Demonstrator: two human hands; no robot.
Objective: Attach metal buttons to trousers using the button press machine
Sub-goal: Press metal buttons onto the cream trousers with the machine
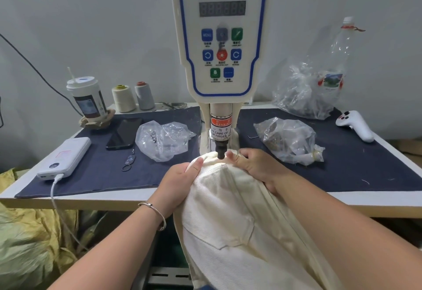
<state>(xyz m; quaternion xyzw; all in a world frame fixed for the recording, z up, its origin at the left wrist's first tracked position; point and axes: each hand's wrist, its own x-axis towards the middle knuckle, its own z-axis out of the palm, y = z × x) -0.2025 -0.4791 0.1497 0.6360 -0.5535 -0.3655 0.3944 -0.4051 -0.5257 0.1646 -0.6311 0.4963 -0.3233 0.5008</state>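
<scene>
At far left on the surface [68,195]: power bank [65,158] with cable, lidded cup [88,97], two thread cones [133,97], phone [123,133], clear bag [163,140]. Nearer centre: left hand [180,177] pinching a fold of the cream trousers [228,216], thumb on top. At centre: button press machine [220,38], punch tip [221,152] just above the waistband edge, held stretched beneath it. Right of that: right hand [255,166] gripping the cloth, fingertips close beside the punch. Farther right: bag of metal buttons [290,139], larger bag [306,91], plastic bottle [338,61], white controller [356,125]. No pressed button visible yet; probably positioning stage, pressing still to come. Trousers: ribbed cream twill, pocket seam showing, bulk hanging off the front edge.
</scene>
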